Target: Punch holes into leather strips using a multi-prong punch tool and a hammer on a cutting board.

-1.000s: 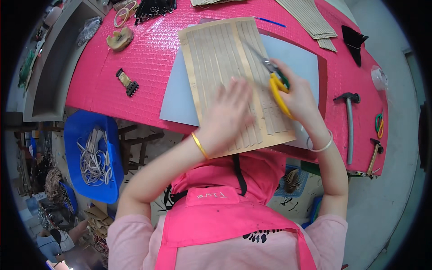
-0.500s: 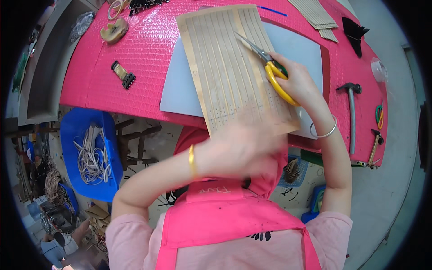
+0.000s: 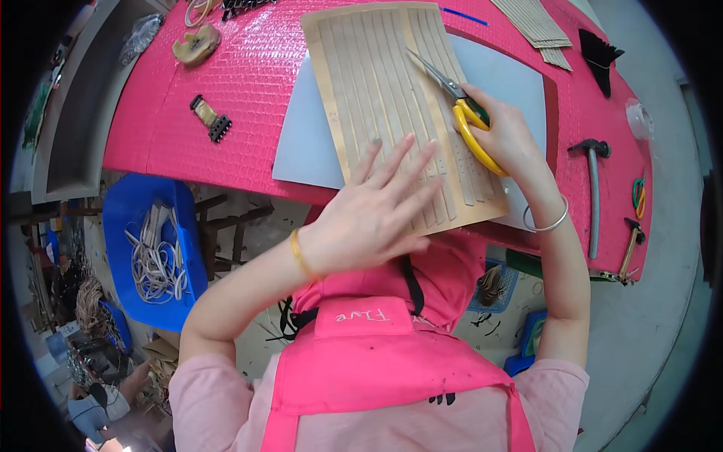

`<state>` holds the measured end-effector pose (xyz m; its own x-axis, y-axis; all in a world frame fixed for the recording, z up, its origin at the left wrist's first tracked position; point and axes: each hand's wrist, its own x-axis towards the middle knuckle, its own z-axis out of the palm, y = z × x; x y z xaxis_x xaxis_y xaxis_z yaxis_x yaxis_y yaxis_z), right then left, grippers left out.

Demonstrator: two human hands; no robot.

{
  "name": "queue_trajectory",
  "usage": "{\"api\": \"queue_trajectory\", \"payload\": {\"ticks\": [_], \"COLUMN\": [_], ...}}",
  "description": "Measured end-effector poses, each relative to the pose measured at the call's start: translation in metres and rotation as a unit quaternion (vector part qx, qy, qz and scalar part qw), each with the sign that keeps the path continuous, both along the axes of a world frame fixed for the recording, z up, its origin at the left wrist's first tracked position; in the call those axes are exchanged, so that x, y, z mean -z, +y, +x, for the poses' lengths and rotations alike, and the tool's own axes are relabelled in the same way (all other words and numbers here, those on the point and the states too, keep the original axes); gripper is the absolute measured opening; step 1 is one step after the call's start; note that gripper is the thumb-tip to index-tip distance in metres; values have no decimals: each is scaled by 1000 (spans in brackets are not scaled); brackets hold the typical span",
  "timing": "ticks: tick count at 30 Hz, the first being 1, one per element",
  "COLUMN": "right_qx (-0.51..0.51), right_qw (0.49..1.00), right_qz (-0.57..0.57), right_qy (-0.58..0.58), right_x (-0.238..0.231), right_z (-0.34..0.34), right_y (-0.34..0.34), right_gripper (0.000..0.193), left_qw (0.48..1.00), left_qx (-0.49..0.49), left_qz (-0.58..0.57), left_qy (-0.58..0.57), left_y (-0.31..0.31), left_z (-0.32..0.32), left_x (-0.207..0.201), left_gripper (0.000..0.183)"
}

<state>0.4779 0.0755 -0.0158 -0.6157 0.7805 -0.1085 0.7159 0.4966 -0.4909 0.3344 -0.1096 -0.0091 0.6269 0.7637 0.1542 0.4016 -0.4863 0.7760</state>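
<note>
A tan backing sheet (image 3: 332,113) carrying several long beige-grey strips (image 3: 365,83) lies aslant on a pale blue-white board (image 3: 307,154), its near end reaching over the table edge. My left hand (image 3: 376,207) rests flat on the lower part of the sheet, fingers spread, covering the ends of some strips. In my right hand (image 3: 506,135) is a pair of scissors (image 3: 468,124) with yellow handles. Their blades look closed and point away to the upper left, over the strips. Part of the handles is hidden by my fingers.
On the pink table (image 3: 248,90) sit a hammer (image 3: 594,188) at right, a black-toothed tool (image 3: 210,118) and a tape roll (image 3: 196,45) at left. More strips (image 3: 531,22) lie at the far right. A blue bin (image 3: 120,248) with cords stands below left.
My left hand, blurred before, has come to rest with fingers spread on the sheet's lower part. The right hand keeps hold of the scissors over the strips. The whole view has shifted slightly.
</note>
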Motion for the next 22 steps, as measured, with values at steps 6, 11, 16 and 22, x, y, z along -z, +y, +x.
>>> {"api": "queue_trajectory", "payload": {"ticks": [6, 11, 16, 22], "right_qx": [-3, 3, -3, 2], "right_qw": [999, 999, 999, 999], "right_qz": [27, 32, 50, 42], "right_qy": [19, 14, 12, 21], "right_x": [2, 2, 1, 9], "right_z": [1, 1, 0, 2], "right_y": [3, 0, -1, 2], "right_gripper": [50, 51, 50, 52], "left_qw": [983, 988, 997, 996], "left_qx": [-133, 133, -14, -68], "left_qz": [111, -13, -28, 20], "left_qy": [62, -72, 68, 60], "left_y": [4, -23, -30, -37], "left_z": [2, 5, -20, -30], "left_x": [8, -1, -1, 8], "left_gripper": [34, 36, 56, 66]}}
